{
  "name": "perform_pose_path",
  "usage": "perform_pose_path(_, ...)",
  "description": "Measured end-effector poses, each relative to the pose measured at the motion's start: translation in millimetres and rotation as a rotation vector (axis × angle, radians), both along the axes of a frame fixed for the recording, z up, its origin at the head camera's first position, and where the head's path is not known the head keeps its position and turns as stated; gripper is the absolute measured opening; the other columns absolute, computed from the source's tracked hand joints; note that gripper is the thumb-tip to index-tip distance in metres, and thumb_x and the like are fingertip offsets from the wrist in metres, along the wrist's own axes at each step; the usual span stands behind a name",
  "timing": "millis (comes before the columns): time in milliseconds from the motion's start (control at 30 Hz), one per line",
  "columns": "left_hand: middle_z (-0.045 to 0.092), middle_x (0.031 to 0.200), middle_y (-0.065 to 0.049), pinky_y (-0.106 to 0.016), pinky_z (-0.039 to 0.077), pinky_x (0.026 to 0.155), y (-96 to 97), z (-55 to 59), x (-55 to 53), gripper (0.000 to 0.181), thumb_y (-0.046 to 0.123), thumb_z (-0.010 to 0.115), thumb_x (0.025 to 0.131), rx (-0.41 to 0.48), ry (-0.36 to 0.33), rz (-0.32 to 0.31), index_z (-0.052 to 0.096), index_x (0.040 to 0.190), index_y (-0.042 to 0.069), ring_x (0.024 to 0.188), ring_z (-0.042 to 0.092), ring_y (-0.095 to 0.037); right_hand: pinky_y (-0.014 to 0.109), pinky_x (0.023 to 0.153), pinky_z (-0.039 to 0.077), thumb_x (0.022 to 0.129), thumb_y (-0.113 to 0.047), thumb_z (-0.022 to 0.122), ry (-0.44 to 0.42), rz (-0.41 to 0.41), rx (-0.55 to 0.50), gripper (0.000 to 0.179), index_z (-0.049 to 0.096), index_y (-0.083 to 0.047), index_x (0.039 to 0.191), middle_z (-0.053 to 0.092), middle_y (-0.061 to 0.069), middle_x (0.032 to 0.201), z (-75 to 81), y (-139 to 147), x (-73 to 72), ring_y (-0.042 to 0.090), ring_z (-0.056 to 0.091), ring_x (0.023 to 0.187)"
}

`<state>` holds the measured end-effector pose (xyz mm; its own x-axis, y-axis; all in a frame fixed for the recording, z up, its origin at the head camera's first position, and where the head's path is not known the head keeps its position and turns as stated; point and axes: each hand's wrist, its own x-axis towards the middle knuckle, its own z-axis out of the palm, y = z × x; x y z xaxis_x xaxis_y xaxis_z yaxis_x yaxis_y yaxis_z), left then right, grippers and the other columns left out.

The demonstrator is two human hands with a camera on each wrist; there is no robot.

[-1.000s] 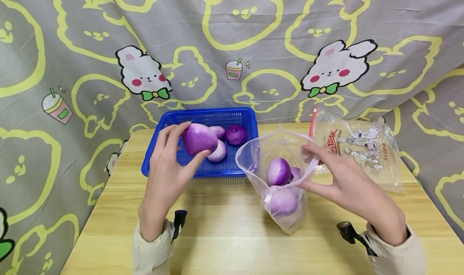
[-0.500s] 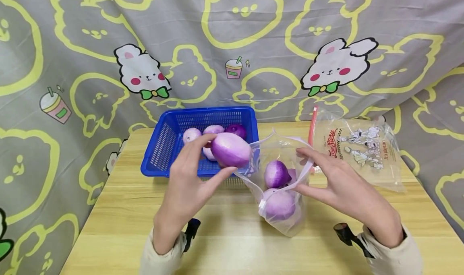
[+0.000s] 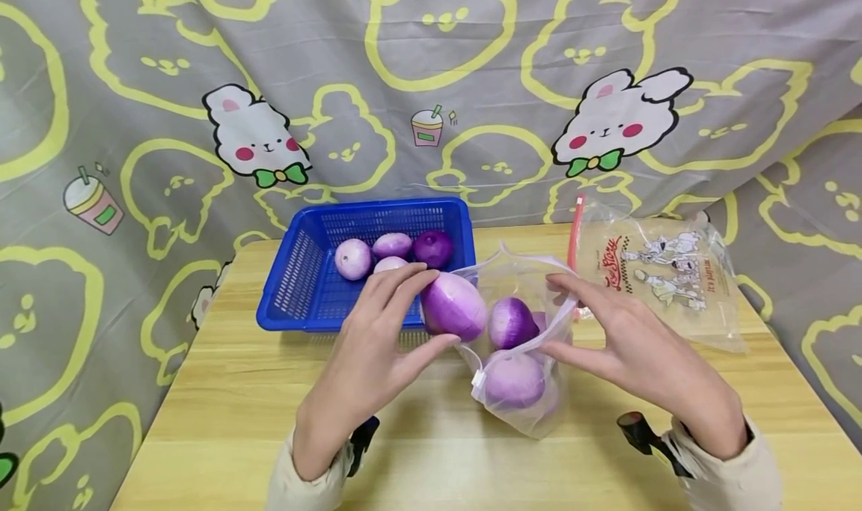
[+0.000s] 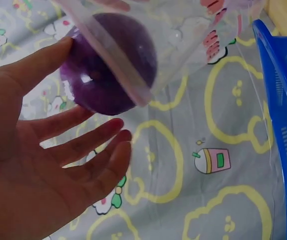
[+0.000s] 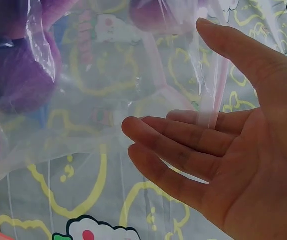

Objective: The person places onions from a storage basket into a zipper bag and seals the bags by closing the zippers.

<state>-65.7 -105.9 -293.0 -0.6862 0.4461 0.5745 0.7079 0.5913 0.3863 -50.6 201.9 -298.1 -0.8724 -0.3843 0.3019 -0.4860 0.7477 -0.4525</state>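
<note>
A large purple onion (image 3: 454, 307) is pinched between the thumb and fingers of my left hand (image 3: 370, 346), at the left side of a clear zip bag's mouth. The rim of the zip bag (image 4: 118, 62) crosses the onion in the left wrist view. My right hand (image 3: 640, 339) spreads the opposite side of the mouth, thumb and fingers wide apart at the rim. Inside the bag are several onions, among them a dark purple onion (image 3: 512, 322) and a paler onion (image 3: 515, 380) lower down. A white slider (image 3: 479, 380) sits on the near rim.
Behind my left hand stands a blue plastic basket (image 3: 296, 320) holding several onions, including a pale one (image 3: 353, 259) and a dark one (image 3: 433, 249). A flat printed bag (image 3: 663, 271) with a red zip strip lies at the right. A patterned curtain (image 3: 377, 47) hangs behind the table.
My left hand has carried the onion right, from over the blue basket to the zip bag's mouth, uncovering more onions in the basket. My right hand stays at the bag's rim, shifted slightly left.
</note>
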Motion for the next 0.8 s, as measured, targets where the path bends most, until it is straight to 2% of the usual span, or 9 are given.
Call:
perform_pose_path(100, 0.051, 0.141, -0.007, -0.038, 0.038, 0.111, -0.8, -1.0, 0.4, 0.069, 0.038, 0.081, 0.083, -0.035, -0.027, 0.007, 0.054, 0.139, 0.009, 0.133, 0.045, -0.021, 0.051, 0.091, 0.052, 0.083, -0.042, 0.081, -0.005, -0.01, -0.002, 0.074, 0.05, -0.013, 0.144, 0.063, 0.005, 0.131, 0.1, -0.1, 0.1, 0.027, 0.065, 0.112)
perform_pose_path(233, 0.048, 0.145, -0.006, -0.04, 0.039, 0.111, -1.1, -1.5, 1.3, 0.069, 0.04, 0.078, 0.085, -0.066, -0.049, 0.0, 0.05, 0.143, 0.013, 0.136, 0.043, -0.02, 0.053, 0.089, 0.053, 0.083, -0.039, 0.081, -0.004, 0.007, -0.006, 0.073, 0.05, -0.011, 0.143, 0.063, 0.009, 0.131, 0.2, 0.2, -0.1, 0.03, 0.066, 0.11)
perform_pose_path(567, 0.046, 0.147, -0.006, -0.044, 0.041, 0.109, -1.7, -0.5, 2.8, 0.062, 0.042, 0.072, 0.091, -0.098, -0.104, -0.02, 0.05, 0.144, 0.018, 0.135, 0.044, -0.021, 0.053, 0.088, 0.053, 0.081, -0.033, 0.083, 0.02, 0.022, -0.032, 0.077, 0.047, -0.013, 0.146, 0.063, 0.008, 0.131, -0.4, 1.8, -0.5, 0.029, 0.066, 0.11)
perform_pose_path(667, 0.047, 0.147, -0.006, -0.046, 0.043, 0.107, -1.6, -1.0, 2.9, 0.052, 0.041, 0.068, 0.094, -0.112, -0.112, -0.03, 0.055, 0.139, 0.019, 0.134, 0.045, -0.023, 0.051, 0.088, 0.053, 0.079, -0.029, 0.086, 0.059, 0.019, -0.044, 0.08, 0.047, -0.015, 0.146, 0.064, 0.006, 0.13, -0.5, 2.8, -0.9, 0.027, 0.066, 0.108)
perform_pose_path(800, 0.049, 0.145, -0.007, -0.045, 0.047, 0.102, -1.7, -1.7, 3.4, 0.03, 0.038, 0.064, 0.097, -0.128, -0.108, -0.058, 0.065, 0.121, 0.02, 0.132, 0.048, -0.023, 0.045, 0.086, 0.053, 0.073, -0.024, 0.089, 0.124, 0.025, -0.064, 0.084, 0.047, -0.016, 0.146, 0.066, 0.003, 0.128, 0.3, 2.8, -2.8, 0.022, 0.068, 0.104)
